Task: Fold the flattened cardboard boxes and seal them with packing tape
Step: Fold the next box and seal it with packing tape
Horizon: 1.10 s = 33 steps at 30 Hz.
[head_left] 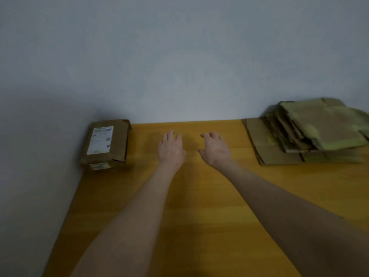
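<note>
2 bare hands are showing: 1 left hand (170, 148) and 1 right hand (215, 149). 1 closed cardboard box (117, 140) is sitting on 1 wooden table (199, 206), carrying 2 labels: 1 large white label (100, 139) and 1 small label (99, 166). 1 stack of flattened boxes (311, 132) is lying there, its sheets overlapping too much for counting.

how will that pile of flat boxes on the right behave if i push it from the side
The pile of flat boxes is stacked unevenly, edges fanned out, so it would probably slide apart rather than move as one. The sheets look thin with creased flaps, so likely light and a bit floppy.
</note>
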### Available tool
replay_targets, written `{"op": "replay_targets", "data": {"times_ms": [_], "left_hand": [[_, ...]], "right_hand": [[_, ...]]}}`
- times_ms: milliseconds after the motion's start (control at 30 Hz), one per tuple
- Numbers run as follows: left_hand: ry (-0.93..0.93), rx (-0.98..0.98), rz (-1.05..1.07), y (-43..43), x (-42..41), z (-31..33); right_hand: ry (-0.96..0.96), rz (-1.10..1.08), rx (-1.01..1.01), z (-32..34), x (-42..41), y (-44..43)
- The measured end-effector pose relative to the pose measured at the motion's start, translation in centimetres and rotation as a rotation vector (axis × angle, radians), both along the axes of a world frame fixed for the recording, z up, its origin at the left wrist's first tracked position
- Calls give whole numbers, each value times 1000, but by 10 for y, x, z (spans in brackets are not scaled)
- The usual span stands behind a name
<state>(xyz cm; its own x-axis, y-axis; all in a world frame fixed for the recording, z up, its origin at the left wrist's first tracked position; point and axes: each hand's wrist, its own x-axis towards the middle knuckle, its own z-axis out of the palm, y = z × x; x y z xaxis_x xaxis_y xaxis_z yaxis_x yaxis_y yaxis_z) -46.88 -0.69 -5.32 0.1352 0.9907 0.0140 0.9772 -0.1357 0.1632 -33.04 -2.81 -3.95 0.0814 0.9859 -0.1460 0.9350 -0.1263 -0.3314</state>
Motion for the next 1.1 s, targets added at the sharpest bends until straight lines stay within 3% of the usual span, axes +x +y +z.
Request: {"op": "replay_targets", "data": {"times_ms": [600, 1000, 1100], "left_hand": [[-9, 104, -219, -129, 359, 44], [-40, 105, -292, -78, 508, 25], [-45, 96, -296, -64, 536, 20]], "right_hand": [[51, -155, 114, 44, 340, -142], [23, -229, 113, 31, 487, -100], [93, -304, 98, 23, 524, -85]]}}
